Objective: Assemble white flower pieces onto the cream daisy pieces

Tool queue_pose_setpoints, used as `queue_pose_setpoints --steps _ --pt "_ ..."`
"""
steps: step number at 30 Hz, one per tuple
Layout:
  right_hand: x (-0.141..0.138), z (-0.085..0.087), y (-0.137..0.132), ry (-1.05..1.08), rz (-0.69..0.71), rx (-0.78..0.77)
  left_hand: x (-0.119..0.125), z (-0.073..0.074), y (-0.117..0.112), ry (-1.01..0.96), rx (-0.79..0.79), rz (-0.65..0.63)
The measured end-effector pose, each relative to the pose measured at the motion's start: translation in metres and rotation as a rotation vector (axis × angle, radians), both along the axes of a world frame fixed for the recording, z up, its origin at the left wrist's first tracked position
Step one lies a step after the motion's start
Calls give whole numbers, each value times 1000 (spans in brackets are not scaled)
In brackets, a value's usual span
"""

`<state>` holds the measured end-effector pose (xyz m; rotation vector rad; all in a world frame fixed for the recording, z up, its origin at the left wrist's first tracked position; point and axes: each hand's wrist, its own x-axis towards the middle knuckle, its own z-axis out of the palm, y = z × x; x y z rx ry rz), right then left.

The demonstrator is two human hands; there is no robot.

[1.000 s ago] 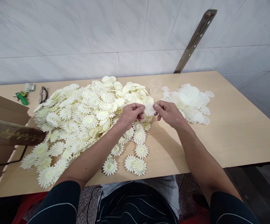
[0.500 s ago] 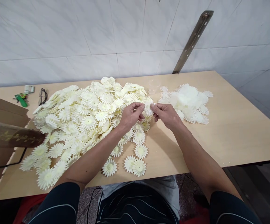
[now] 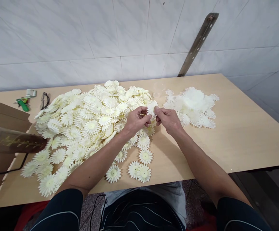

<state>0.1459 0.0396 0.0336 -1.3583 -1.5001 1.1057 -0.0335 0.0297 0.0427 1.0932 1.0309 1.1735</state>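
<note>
Between my two hands a pale cream artificial flower (image 3: 151, 107) with pointed petals is held up above the table. My left hand (image 3: 138, 119) is closed in a pinch at its lower left edge. My right hand (image 3: 167, 118) pinches its right side between thumb and forefinger. Under and left of my left hand spreads a large heap of cream flowers (image 3: 91, 125), with several loose single flowers (image 3: 144, 173) near the table's front edge. Right of my right hand lies a smaller pile of whiter, more translucent petal pieces (image 3: 193, 104).
The wooden table (image 3: 238, 128) stands against a tiled wall (image 3: 134, 35), where a metal bracket (image 3: 198, 45) leans. At the left are a brown bottle (image 3: 14, 140), a cardboard box (image 3: 4, 118), a green-handled tool (image 3: 22, 104) and dark glasses (image 3: 45, 100). Clear plastic (image 3: 158, 89) lies behind my hands.
My hands have come slightly closer together. The flower between them has tilted, so more of its face shows. The heap and the pile look the same.
</note>
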Motion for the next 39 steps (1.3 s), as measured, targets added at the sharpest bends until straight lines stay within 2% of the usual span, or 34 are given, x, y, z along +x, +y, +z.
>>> queue_pose_setpoints --steps 3,7,9,11,14,16,19,22,24,28,35,39 --pt "-5 3 -5 11 -56 43 0 0 0 21 4 2" --pt "-7 6 -8 -25 -6 31 -2 2 0 33 -7 34" --pt "-4 4 -6 -25 -23 65 -2 3 1 26 -29 55" --pt "-1 2 -5 -42 -107 205 -2 4 1 18 -49 65" --pt "3 2 -6 -145 -220 560 -2 6 2 15 -70 72" --pt "5 2 -7 -227 -181 747 -2 7 2 16 -82 70" --pt "8 -2 -4 -309 -18 861 -4 7 2 21 -85 63" --pt "11 -10 3 -375 110 838 -5 6 2 30 -76 46" --pt "12 -15 6 -394 145 795 -6 6 1 39 -71 29" --pt "11 -14 5 -352 141 706 -6 8 0 90 -68 30" --pt "5 2 -6 -254 124 498 -4 7 0 276 -16 64" --pt "5 0 -4 -217 111 468 -3 3 0 342 57 52"
